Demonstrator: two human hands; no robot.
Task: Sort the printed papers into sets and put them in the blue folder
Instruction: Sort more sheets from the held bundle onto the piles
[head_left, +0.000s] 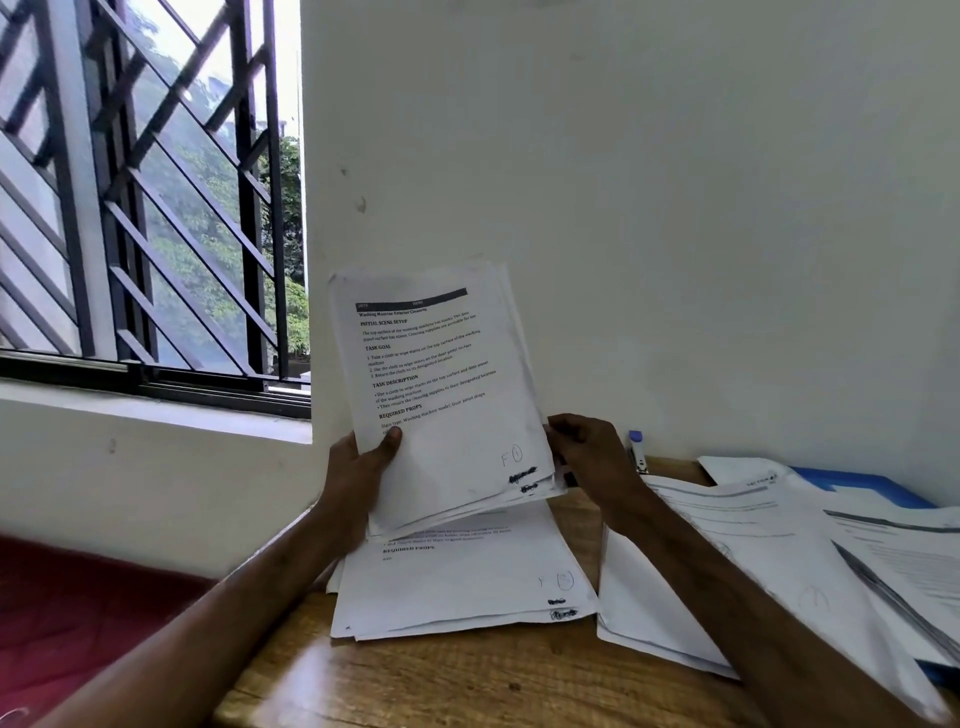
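Right now the stack of printed papers (441, 395) is up off the wooden table (467, 686), held nearly upright in front of the wall, just above another pile (462, 582) lying flat below it. The left hand (358, 467) grips the lower left edge, thumb pressed across the front sheet; its other fingers are behind the paper and I cannot tell how they lie. The right hand (587, 452) has its fingers curled in at the lower right edge, apparently pinching it.

The sheets are fanned along the right side and bottom, not squared. With only two edge grips, I'd say a loose sheet could slide out of the bottom and land on the pile underneath, mixing two sets. That lower pile also pokes out past the table's left edge, so a nudge from a forearm could send pages off the side.

The blue folder (857, 486) sits well to the right against the wall, mostly buried under a further spread of papers (727, 545). Pulling it free looks likely to drag or shuffle those sheets. A stapler (638, 452) stands just behind the right hand, close enough to get knocked.
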